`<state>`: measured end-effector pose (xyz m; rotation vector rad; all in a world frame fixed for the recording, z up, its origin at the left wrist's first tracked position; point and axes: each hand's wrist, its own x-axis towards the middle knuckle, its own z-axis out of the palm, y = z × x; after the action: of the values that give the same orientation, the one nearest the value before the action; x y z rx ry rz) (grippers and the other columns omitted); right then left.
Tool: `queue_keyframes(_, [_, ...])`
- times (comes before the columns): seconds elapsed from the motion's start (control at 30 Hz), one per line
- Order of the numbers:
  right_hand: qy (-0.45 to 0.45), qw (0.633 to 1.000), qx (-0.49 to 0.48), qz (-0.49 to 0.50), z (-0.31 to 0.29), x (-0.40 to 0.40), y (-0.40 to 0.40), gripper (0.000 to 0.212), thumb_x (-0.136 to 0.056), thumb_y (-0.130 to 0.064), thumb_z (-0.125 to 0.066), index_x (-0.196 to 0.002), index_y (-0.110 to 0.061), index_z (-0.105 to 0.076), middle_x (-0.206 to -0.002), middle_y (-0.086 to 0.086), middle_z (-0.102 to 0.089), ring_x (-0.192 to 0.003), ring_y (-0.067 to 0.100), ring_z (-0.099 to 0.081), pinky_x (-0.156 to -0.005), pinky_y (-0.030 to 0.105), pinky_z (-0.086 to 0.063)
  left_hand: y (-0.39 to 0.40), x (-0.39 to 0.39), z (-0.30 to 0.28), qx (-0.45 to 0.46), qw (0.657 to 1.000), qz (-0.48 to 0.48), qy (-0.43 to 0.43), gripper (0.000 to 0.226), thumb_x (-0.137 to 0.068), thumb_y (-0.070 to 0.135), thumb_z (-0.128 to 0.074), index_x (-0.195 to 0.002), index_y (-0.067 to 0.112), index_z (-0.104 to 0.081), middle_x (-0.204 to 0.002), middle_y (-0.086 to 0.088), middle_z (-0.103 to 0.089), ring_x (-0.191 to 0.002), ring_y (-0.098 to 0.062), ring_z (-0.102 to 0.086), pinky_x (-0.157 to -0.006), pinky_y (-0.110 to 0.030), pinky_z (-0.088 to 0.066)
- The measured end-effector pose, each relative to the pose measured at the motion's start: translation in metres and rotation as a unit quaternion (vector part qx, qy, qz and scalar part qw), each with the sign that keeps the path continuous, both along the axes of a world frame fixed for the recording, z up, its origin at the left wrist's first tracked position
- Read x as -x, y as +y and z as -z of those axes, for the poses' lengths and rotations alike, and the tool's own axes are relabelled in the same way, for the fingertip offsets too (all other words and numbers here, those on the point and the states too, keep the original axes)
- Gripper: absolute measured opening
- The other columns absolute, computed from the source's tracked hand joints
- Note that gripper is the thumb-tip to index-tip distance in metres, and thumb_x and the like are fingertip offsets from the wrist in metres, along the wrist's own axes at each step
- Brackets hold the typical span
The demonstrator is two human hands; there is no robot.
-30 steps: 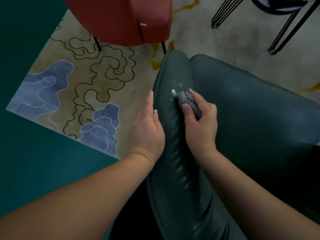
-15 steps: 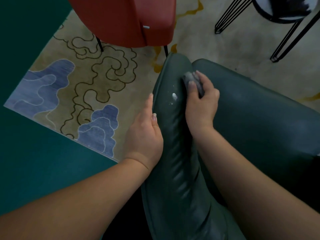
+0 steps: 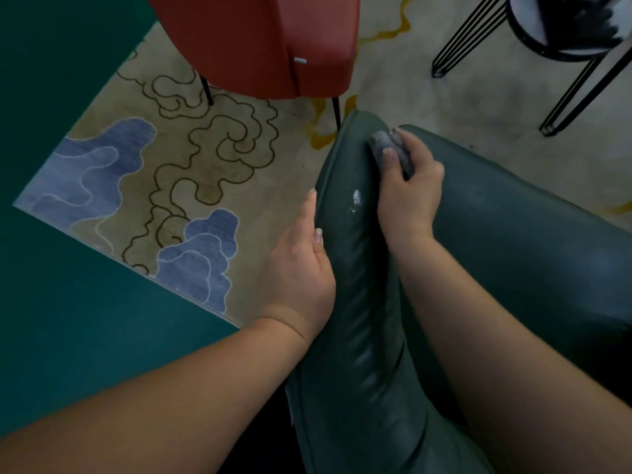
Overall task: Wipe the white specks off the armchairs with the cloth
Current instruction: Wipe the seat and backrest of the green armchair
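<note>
Green armchair (image 3: 513, 241) fills the right and near part of the view; its padded arm (image 3: 352, 268) is a long ridge running from near to far, rounded end pointing away toward the red chair (image 3: 260, 42).

Right hand (image 3: 407, 189) sits at the far end of the ridge, on its right slope, fingers curled round a bunched grey cloth (image 3: 386, 147) and pressing it onto the leather. Cloth's long axis follows the ridge, tip pointing far.

White specks (image 3: 356, 198) lie on top of the ridge, just left of the right hand's knuckles and nearer than the cloth: one larger smear, a few small dots below it.

Left hand (image 3: 301, 271) lies flat against the ridge's left side, fingers straight and together, pointing far; holds nothing.

Left edge of the ridge drops to patterned rug (image 3: 154, 172); open rug lies between ridge end and red chair's thin legs. Teal floor (image 3: 68, 319) near left. Black wire-legged stool (image 3: 561, 32) far right, well apart from the hands.
</note>
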<state>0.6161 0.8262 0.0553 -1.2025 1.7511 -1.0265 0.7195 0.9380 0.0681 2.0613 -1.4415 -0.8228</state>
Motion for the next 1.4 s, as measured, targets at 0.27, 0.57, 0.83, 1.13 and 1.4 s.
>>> queue_keyframes(0.27, [0.03,0.988,0.063,-0.136,-0.002,0.013,0.056,0.036,-0.094,-0.018,-0.059,-0.121,-0.04,-0.056,-0.107,0.0,-0.044,-0.095,-0.003,-0.048,-0.086,0.001,-0.035,0.002,0.0,-0.001,-0.004,1.0,0.001,-0.003,0.052,-0.101,0.023,-0.03,-0.151,0.033,-0.019,-0.145,0.002,-0.045,-0.115,-0.023,-0.053,-0.084,-0.026,-0.038])
queue_keyframes(0.57, [0.045,0.985,0.098,-0.137,0.002,0.011,0.05,0.036,-0.091,-0.018,-0.062,-0.122,-0.038,-0.058,-0.103,0.0,-0.042,-0.092,0.002,-0.047,-0.087,0.005,-0.036,0.001,-0.001,0.002,0.002,1.0,0.0,-0.001,0.052,-0.101,0.02,-0.033,-0.151,0.029,-0.021,-0.148,0.001,-0.043,-0.125,-0.02,-0.046,-0.089,-0.019,-0.03])
queue_keyframes(0.83, [-0.002,0.998,0.029,-0.058,0.001,0.012,0.037,0.034,-0.091,-0.016,-0.064,-0.117,-0.038,-0.06,-0.113,0.001,-0.047,-0.095,-0.007,-0.049,-0.084,-0.003,-0.033,0.001,0.0,0.003,-0.005,1.0,-0.006,-0.003,0.052,-0.102,0.022,-0.032,-0.151,0.032,-0.021,-0.141,0.0,-0.049,-0.115,-0.022,-0.051,-0.083,-0.022,-0.033])
queue_keyframes(1.13, [0.048,0.985,0.083,-0.144,0.005,0.028,0.073,0.04,-0.087,-0.012,-0.067,-0.117,-0.037,-0.061,-0.103,0.001,-0.046,-0.094,0.001,-0.05,-0.088,0.005,-0.037,0.002,0.0,0.003,0.001,1.0,-0.001,-0.005,0.052,-0.101,0.022,-0.031,-0.151,0.031,-0.021,-0.142,-0.001,-0.049,-0.116,-0.022,-0.05,-0.084,-0.022,-0.033])
queue_keyframes(1.4, [0.068,0.975,0.126,-0.17,0.003,0.023,0.081,0.034,-0.089,-0.019,-0.061,-0.122,-0.028,-0.062,-0.101,0.005,-0.044,-0.094,0.007,-0.049,-0.087,0.011,-0.04,0.003,0.0,0.003,0.005,1.0,-0.009,-0.002,0.05,-0.101,0.024,-0.031,-0.151,0.031,-0.024,-0.142,-0.001,-0.049,-0.119,-0.021,-0.05,-0.087,-0.02,-0.032])
